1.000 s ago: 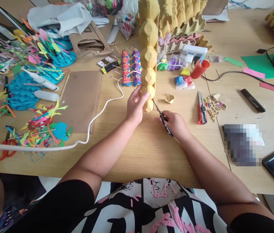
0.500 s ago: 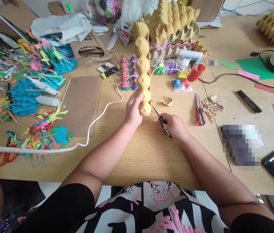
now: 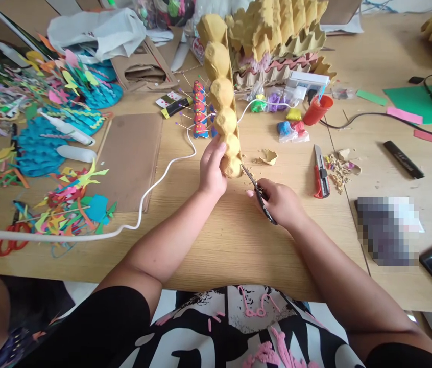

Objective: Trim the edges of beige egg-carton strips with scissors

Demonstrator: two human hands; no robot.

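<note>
Egg-carton strip (image 3: 223,94): yellow molded pulp, one row of 6 rounded cups showing, bumpy dome sides toward the wearer, thin rim w/ rough edge down its R side. It's held up over the tabletop (image 3: 216,255), approx. mid-view, in front of the red figure (image 3: 199,108) & part of the stacked egg trays (image 3: 283,30).

Long axis runs lengthwise away from the wearer; far end tips a bit L & looks larger, near end sits low btwn the hands.

L hand (image 3: 213,166) grips strip near its low end, thumb on the cup side. R hand (image 3: 279,203) has fingers wrapped round the scissors (image 3: 265,204) handles; blades point up-L, tip at strip's R rim by the low end. Can't tell if they're biting in.

Room: open wood btwn forearms down to the table's near edge. To R, carton scrap (image 3: 268,157) just past the blades, then cutter (image 3: 320,174). To L, white cord (image 3: 170,161) & cardboard sheet (image 3: 132,158).
</note>
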